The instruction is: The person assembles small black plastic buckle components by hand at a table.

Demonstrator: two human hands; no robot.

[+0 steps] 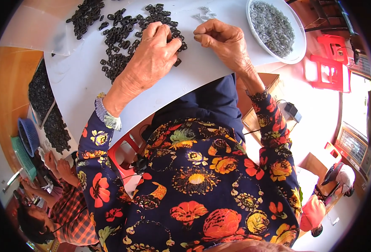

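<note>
My left hand is closed in a pinch at the near right edge of a spread of small black plastic pieces with holes. Its back faces up, so whatever the fingertips hold is hidden. Across a short gap, my right hand pinches thumb against forefinger; anything between them is too small to make out. Beyond it lies a little heap of thin silvery pins. One loose black piece rests just below my left fingers.
At the table's right edge stands a round white basin full of small silvery parts. A clear plastic sheet lies at the far left. Red stools stand on the right; a co-worker in a checked shirt works at lower left beside blue and green baskets.
</note>
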